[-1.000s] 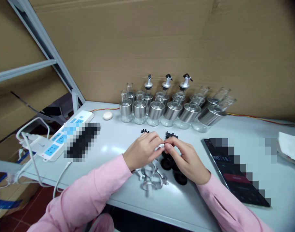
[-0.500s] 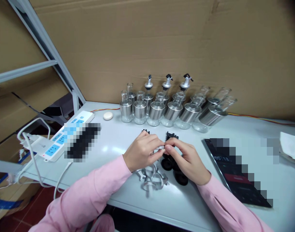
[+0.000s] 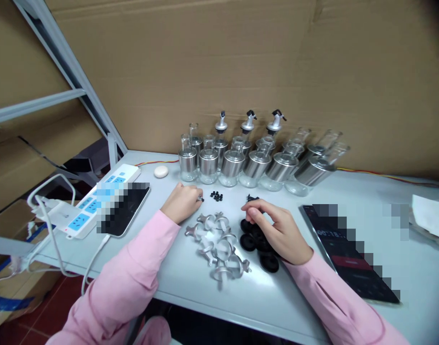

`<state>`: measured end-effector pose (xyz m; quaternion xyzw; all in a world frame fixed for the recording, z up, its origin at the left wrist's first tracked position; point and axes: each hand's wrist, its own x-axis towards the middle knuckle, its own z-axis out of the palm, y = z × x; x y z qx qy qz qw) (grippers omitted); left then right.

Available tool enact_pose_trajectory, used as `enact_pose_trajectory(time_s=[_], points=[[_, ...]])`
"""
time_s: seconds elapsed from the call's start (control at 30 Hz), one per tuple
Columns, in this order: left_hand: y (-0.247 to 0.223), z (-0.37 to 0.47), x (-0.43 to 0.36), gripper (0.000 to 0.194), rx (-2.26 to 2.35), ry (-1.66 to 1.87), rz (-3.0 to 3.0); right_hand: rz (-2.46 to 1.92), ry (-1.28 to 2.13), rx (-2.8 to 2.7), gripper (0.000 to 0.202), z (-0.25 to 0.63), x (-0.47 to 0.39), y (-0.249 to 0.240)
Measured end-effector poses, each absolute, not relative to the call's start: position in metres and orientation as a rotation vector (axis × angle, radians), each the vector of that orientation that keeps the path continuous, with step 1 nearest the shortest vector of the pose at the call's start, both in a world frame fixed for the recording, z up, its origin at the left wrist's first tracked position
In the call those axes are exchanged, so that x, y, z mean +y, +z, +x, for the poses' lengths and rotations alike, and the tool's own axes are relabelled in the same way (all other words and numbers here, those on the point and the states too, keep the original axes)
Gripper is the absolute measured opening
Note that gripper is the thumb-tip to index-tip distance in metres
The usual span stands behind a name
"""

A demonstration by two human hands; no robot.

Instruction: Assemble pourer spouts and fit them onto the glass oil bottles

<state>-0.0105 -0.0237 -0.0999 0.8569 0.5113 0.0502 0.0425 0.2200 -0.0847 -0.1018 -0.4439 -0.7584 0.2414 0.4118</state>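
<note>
My left hand (image 3: 182, 203) is closed low over the table, left of a cluster of tiny black caps (image 3: 216, 195). From its fingertips pokes a small silver-and-black part (image 3: 200, 199). My right hand (image 3: 277, 230) hovers over black round discs (image 3: 248, 242), its fingers curled and its thumb against them; whatever they may hold is hidden. Just beyond its fingers lie small black pieces (image 3: 253, 197), partly covered. Between my hands, several silver ring-shaped pourer parts (image 3: 225, 249) lie in a loose pile.
Glass bottles with steel sleeves (image 3: 234, 163) stand in rows along the back, three with pourer spouts (image 3: 248, 123). Leftward are a power strip (image 3: 81, 221), a charging phone (image 3: 133, 211) and a white round object (image 3: 161, 171). A tablet (image 3: 349, 258) lies to the right.
My hands, together before, have separated. The left has moved left and down to the table with the small part, uncovering the silver parts and black caps. The right has barely moved.
</note>
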Motion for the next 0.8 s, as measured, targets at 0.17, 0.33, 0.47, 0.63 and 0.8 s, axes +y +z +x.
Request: enact_pose_trajectory(time_s=[0.17, 0.33, 0.47, 0.63, 0.8], points=[[-0.104, -0.004, -0.025, 0.015, 1.613, 0.139, 2.593, -1.119, 0.603, -1.917, 0.021, 0.22, -0.084, -0.104], [-0.105, 0.002, -0.026, 0.014, 1.651, 0.17, 2.571, -1.118, 0.589, -1.924, 0.021, 0.221, -0.084, -0.103], [-0.107, 0.005, -0.027, 0.015, 1.666, 0.224, 2.558, -1.109, 0.568, -1.937, 0.021, 0.221, -0.085, -0.102], [-0.111, 0.007, -0.026, 0.018, 1.666, 0.267, 2.551, -1.102, 0.547, -1.953, 0.02, 0.22, -0.086, -0.1], [-0.113, 0.009, -0.026, 0.019, 1.655, 0.261, 2.561, -1.1, 0.533, -1.949, 0.019, 0.22, -0.086, -0.1]])
